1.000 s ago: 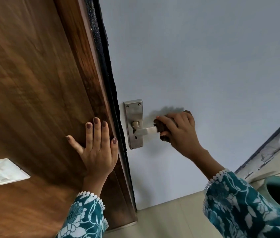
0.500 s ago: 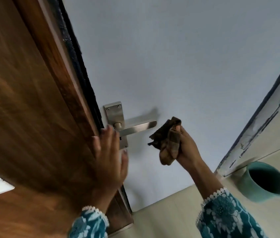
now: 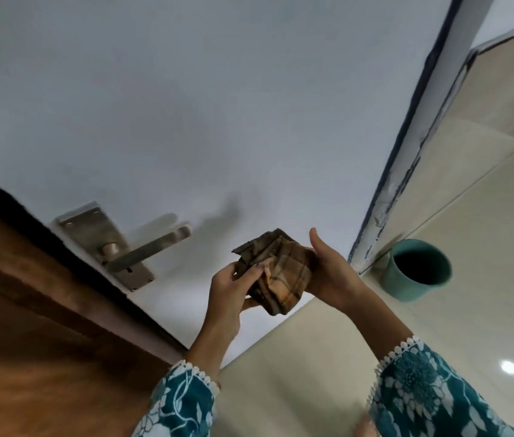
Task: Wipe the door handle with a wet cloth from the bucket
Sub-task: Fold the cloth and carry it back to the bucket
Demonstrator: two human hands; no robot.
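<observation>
**A:** Grip?

**B:** Both closed on the cloth (image 3: 276,272). Right hand (image 3: 328,269) cupping it from the far side, thumb up. Left hand (image 3: 233,288) pinching the near edge with the fingertips. Bunched brown check, held in the air between the two.

**A:** Changed from a second ago?

**B:** Yes. Then pressed along the handle by the right alone, with the left flat on the wood panel (image 3: 28,326). Half a second ago, already lifted off the lever. Now off the wood too, and joined at the cloth.

**A:** Position against the handle?

**B:** To the right of the handle (image 3: 151,247), near but apart, with no contact. Bare lever, jutting from its plate (image 3: 91,225) on the pale door (image 3: 186,121).

**A:** Bucket?

**B:** Teal bucket (image 3: 416,269) on the tiled floor (image 3: 438,326), beyond the right wrist and well apart from the cloth. Dark inside; water not discernible.

**A:** Meaning for the task?

**B:** Probably a break between passes: refolding to a fresh face, or a squeeze before returning to the bucket. Cannot tell which. One wipe evidently made. Too blurred to judge whether the lever is clean.

**A:** Next requirement?

**B:** For another pass, back left onto the lever with the new fold outward. Otherwise, down and right to the bucket.
</observation>
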